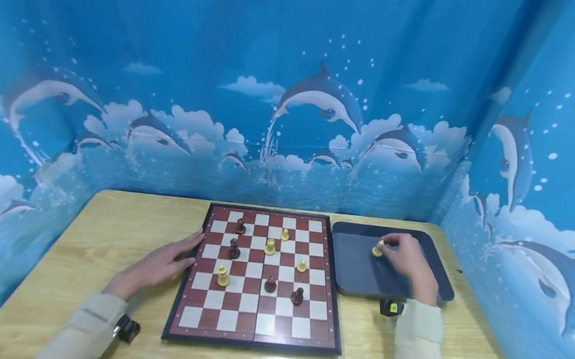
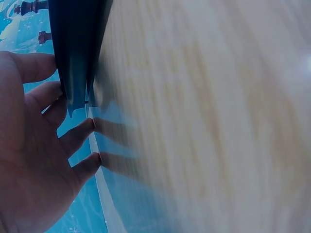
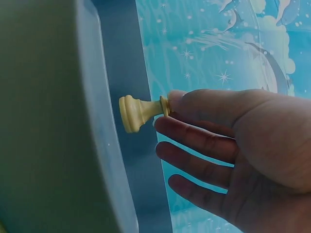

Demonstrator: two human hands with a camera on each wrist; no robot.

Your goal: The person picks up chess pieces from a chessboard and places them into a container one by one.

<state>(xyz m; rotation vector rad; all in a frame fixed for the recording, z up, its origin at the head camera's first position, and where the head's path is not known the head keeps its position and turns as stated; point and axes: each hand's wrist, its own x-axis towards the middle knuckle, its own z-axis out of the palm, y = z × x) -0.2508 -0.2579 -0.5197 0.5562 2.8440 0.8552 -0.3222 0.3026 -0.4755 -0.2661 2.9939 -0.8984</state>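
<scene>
In the head view, a pale yellow chess pawn [image 1: 377, 249] is pinched between the thumb and fingers of my right hand [image 1: 408, 261], over the dark grey tray [image 1: 356, 275]. The right wrist view shows this pawn [image 3: 133, 112] gripped by its head, its wide base facing the tray, while the other fingers spread loosely. My left hand [image 1: 161, 264] rests at the left edge of the chessboard [image 1: 236, 320] with relaxed fingers. Seen from the left wrist, its thumb and fingertips meet the dark board edge [image 2: 73, 53].
Several pieces stand scattered on the board, among them a tall yellow piece [image 1: 223, 277], a yellow pawn [image 1: 302, 266] and a dark knight-like piece [image 1: 297, 296]. The tray adjoins the board's right side on a wooden table [image 1: 143, 215]. Dolphin-printed curtains [image 1: 202, 43] enclose the back and sides.
</scene>
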